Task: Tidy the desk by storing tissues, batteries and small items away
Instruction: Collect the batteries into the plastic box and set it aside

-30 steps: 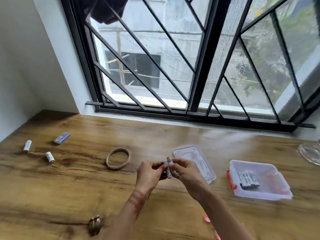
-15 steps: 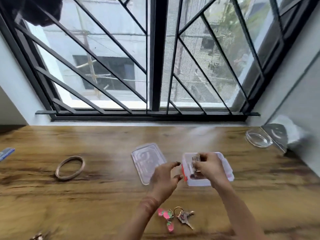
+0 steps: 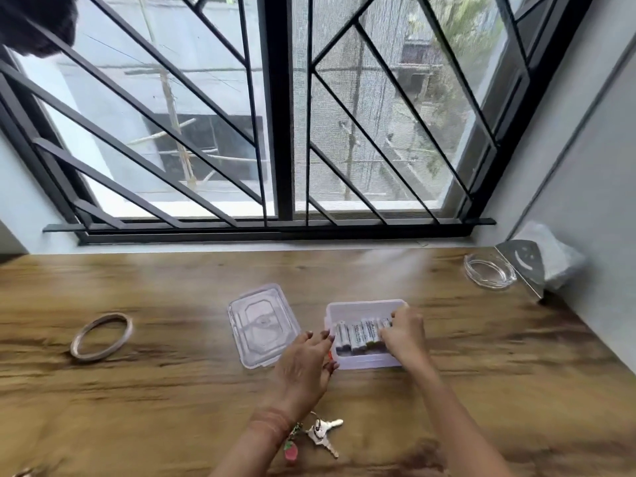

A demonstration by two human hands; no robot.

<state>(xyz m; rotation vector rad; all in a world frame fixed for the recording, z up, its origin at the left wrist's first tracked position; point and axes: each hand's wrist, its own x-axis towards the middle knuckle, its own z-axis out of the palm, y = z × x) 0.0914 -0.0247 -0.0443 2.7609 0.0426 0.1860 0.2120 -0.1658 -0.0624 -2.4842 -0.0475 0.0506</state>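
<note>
I see a wooden worktop (image 3: 137,407) carrying 1 clear box (image 3: 364,362), its lid (image 3: 261,325), a ring (image 3: 101,336), keys (image 3: 321,435) and a glass dish (image 3: 488,275).

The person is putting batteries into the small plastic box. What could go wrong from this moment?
1. The right hand reaches into the clear box among the batteries; a push could slide the light box, though the left hand rests at its side.
2. The lid lies apart, so the batteries could spill if the box tips.
3. The keys beneath the left forearm could be swept away.

Bright daylight from the window (image 3: 275,115), soft faint shadows, slight motion blur, wide-angle bending at edges
</note>
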